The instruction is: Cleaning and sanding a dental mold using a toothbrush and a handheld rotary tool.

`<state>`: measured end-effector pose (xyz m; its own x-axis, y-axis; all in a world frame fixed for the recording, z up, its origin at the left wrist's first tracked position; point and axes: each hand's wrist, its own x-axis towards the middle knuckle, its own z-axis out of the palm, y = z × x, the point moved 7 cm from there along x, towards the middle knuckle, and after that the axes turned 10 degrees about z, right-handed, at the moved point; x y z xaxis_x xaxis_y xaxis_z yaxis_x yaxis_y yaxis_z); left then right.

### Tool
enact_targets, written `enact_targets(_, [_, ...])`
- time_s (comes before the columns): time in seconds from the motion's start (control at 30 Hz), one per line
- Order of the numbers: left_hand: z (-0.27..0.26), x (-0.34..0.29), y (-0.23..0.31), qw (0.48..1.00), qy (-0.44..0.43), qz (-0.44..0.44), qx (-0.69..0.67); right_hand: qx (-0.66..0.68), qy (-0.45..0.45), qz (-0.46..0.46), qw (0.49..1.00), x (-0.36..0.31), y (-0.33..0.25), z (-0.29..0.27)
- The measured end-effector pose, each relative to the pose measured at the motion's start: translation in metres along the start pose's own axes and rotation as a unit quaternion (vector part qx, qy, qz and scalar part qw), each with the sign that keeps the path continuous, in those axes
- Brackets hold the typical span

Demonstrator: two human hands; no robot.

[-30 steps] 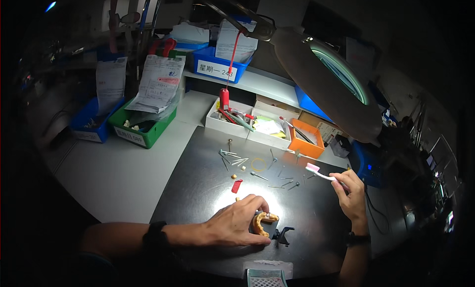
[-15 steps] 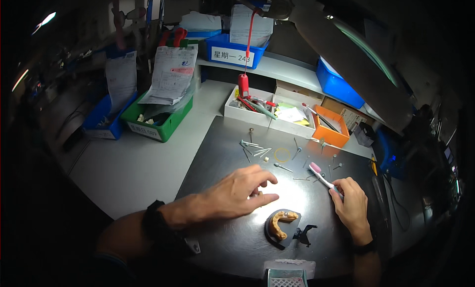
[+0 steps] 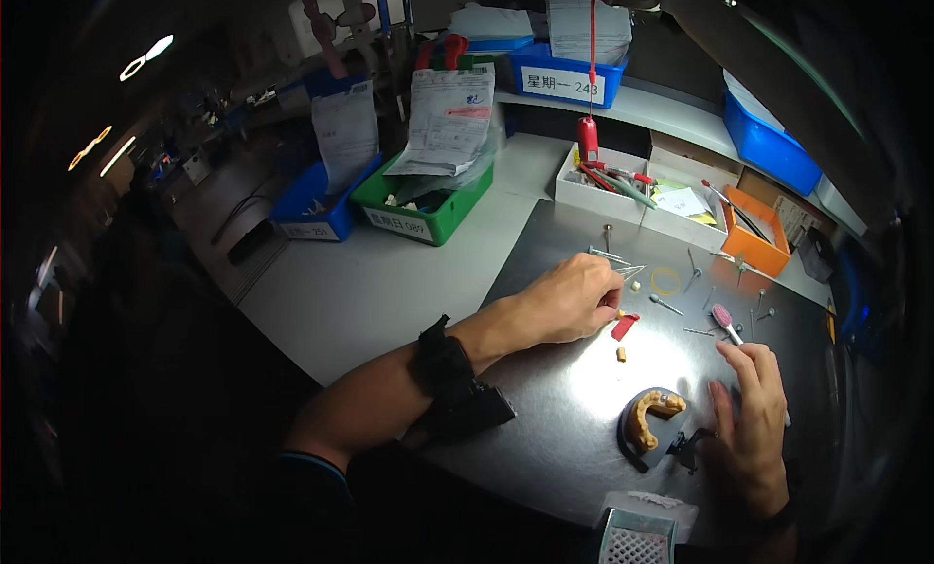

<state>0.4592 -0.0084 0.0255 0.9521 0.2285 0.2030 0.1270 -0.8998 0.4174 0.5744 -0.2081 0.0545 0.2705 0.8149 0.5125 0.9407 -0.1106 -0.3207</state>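
Fingertips of the left hand (image 3: 569, 299) are curled down onto the dark metal work mat (image 3: 545, 437), drawn close together just beside a small red wax piece (image 3: 624, 326). From this view I cannot tell whether they already pinch something, because the knuckles hide the tips. A tiny cream-coloured piece (image 3: 621, 353) lies a little nearer to the person than that grip, and thin metal pins (image 3: 623, 264) lie just beyond it.

The right hand (image 3: 754, 418) rests with its fingers spread and loosely curved around a pink-headed brush (image 3: 725, 321), whose handle runs under the fingers, so it seems lightly held rather than clamped. Just to the left of this hand stands the dental model (image 3: 654, 418) — a tan arch of teeth on a dark round base, with a small black hinge part touching the palm side.

In my judgement the red piece is very light and soft, likely to deform under pressure; it is best taken by its two long sides with thumb and forefinger, gently. The model looks stiff but brittle, and the smooth mat may let it slide — better to hold it by the dark base, not by the teeth.
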Motion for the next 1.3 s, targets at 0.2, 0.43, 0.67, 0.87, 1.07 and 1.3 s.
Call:
enact_targets(0.2, [0.002,0.001,0.008,0.998,0.037,0.04,-0.02,0.025,0.0,0.022,0.999,-0.006,0.004,0.0])
enact_targets(0.43, [-0.001,0.005,0.008,0.998,0.048,0.049,-0.015,0.044,0.004,0.005,0.999,-0.003,0.0,-0.005])
enact_targets(0.67, [-0.007,-0.016,0.064,0.832,0.013,0.014,-0.554,0.125,0.066,-0.101,0.985,-0.009,-0.026,-0.025])
enact_targets(0.87, [0.025,-0.037,0.095,0.759,-0.067,-0.002,-0.648,0.216,0.011,-0.151,0.965,-0.014,-0.041,-0.019])
enact_targets(1.07, [0.026,-0.013,0.094,0.735,0.035,0.055,-0.674,0.142,0.012,-0.181,0.973,-0.021,-0.04,-0.02])
enact_targets(1.3, [0.032,-0.017,0.088,0.718,0.019,0.041,-0.695,0.156,0.012,-0.17,0.973,-0.019,-0.038,-0.01])
